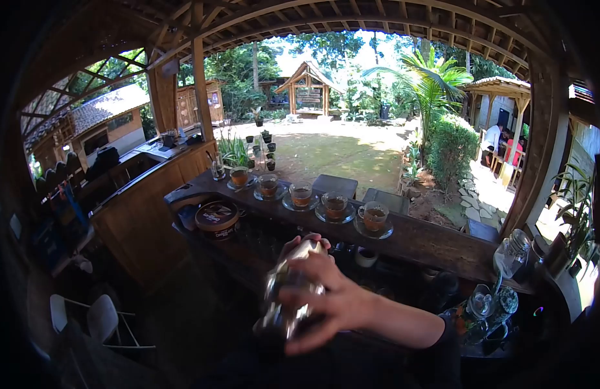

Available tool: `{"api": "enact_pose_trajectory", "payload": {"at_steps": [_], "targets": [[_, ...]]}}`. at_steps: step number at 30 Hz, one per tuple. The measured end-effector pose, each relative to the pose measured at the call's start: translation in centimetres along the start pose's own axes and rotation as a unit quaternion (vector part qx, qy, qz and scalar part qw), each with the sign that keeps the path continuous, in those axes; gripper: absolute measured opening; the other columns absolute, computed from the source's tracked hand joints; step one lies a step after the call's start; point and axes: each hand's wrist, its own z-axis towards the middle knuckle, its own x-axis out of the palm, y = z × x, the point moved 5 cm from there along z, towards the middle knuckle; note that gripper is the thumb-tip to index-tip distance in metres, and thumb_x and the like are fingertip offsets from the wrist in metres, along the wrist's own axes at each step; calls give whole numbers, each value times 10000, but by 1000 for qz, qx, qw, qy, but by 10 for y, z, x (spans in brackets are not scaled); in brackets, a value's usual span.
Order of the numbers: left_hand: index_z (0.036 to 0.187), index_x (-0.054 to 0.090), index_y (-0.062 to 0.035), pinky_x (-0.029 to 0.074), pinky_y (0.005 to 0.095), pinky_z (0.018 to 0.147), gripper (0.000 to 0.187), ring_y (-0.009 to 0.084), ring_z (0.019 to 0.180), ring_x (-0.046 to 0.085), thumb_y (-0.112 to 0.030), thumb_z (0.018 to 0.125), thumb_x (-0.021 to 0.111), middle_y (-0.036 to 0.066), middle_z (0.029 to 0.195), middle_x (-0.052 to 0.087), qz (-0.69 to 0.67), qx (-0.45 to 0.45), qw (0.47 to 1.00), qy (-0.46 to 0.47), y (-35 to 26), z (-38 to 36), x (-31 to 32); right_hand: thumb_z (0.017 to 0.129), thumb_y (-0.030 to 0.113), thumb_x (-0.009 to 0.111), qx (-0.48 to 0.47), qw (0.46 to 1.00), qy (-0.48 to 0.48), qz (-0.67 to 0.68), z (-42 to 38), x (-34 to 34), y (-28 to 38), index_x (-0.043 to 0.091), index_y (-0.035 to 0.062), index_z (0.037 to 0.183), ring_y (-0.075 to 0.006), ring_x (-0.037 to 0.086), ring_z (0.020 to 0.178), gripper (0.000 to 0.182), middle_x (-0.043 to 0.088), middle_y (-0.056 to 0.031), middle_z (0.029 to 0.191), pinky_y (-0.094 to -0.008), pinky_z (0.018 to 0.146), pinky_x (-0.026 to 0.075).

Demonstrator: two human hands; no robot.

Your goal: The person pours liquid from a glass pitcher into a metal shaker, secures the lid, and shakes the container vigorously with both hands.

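Observation:
A shiny metal cocktail shaker (274,284) is held tilted in front of my body, its lower part smeared by motion. My right hand (335,295) reaches in from the right and wraps round its side with the fingers spread along the metal. Around the shaker's far end curl the fingers of my left hand (291,246); most of that hand is hidden behind the shaker. Beyond both hands, several glass cups of amber-brown drink (301,192) stand on glass saucers in a row along the dark wooden counter (436,249).
A round brown tub (217,218) sits at the left on a lower level. Glass jars (512,253) and glassware (481,303) crowd the right side. White chairs (103,319) stand low at the left. Outside, people (492,139) sit under a small roof.

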Motion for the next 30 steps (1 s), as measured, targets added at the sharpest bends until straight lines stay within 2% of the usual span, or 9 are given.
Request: {"api": "enact_pose_trajectory", "payload": {"at_steps": [5, 7, 10, 11, 13, 17, 21, 25, 30], "targets": [[1254, 461, -133, 401, 386, 983, 348, 237, 1202, 444, -320, 962, 426, 48, 1264, 481, -166, 160, 972, 45, -5, 9, -43, 751, 469, 697, 259, 965, -24, -4, -25, 22, -80, 299, 208, 1390, -318, 418, 1190, 796, 359, -158, 1344, -524, 985, 352], [1217, 486, -131, 407, 435, 936, 352, 321, 1141, 458, -352, 951, 417, 58, 1214, 474, -21, 88, 996, 12, -28, -4, -40, 749, 299, 697, 95, 995, 11, 30, 11, 24, -46, 560, 318, 1154, -441, 431, 1179, 427, 450, -59, 1296, -581, 925, 367], [1097, 540, -107, 460, 475, 821, 343, 370, 908, 539, -377, 926, 417, 119, 1074, 491, 83, 66, 986, 127, -68, -1, 5, 816, 352, 618, -126, 986, 42, -98, 48, 38, 13, 570, 244, 1137, -391, 447, 1187, 342, 462, -113, 1265, -585, 928, 371], [1078, 543, -102, 460, 476, 805, 337, 360, 863, 541, -377, 921, 426, 118, 1054, 489, 138, 84, 970, 179, -78, -4, 18, 887, 365, 526, -150, 985, 42, -73, 61, 34, 16, 587, 209, 1134, -310, 511, 1114, 299, 504, 13, 1193, -551, 913, 345], [1097, 543, -102, 442, 512, 844, 340, 394, 898, 551, -369, 918, 433, 124, 1091, 495, 115, 83, 973, 181, -92, -7, 7, 792, 282, 664, -107, 992, 42, -45, 47, 49, -12, 564, 238, 1156, -384, 438, 1196, 380, 444, -98, 1287, -560, 929, 389], [1269, 466, -231, 413, 457, 959, 361, 308, 1147, 467, -386, 946, 419, 55, 1270, 456, -257, 230, 919, -193, -90, -31, -78, 656, 160, 805, 167, 985, -12, 38, 18, 75, -123, 445, 227, 1290, -406, 402, 1212, 732, 375, -176, 1315, -499, 934, 411], [1134, 529, -123, 519, 373, 821, 218, 326, 1039, 550, -200, 934, 493, 104, 1126, 518, -166, 117, 978, -49, -145, -7, -72, 648, 246, 821, 61, 998, -21, 27, 36, 90, -128, 386, 226, 1328, -442, 400, 1192, 808, 364, -209, 1305, -519, 967, 366], [1121, 505, -121, 462, 440, 731, 343, 341, 977, 469, -396, 937, 416, 94, 1106, 436, 167, 28, 962, 215, -194, -17, -16, 871, 355, 537, -135, 990, 30, 5, 88, 112, -56, 597, 219, 1114, -315, 486, 1142, 286, 489, 52, 1211, -564, 909, 347], [1158, 486, -120, 485, 436, 770, 371, 350, 989, 467, -409, 935, 427, 102, 1117, 430, -11, 21, 999, -35, -198, -18, -115, 686, 257, 777, 57, 998, -3, 1, 53, 140, -141, 478, 232, 1274, -399, 371, 1248, 660, 374, -163, 1327, -548, 990, 330]]}}
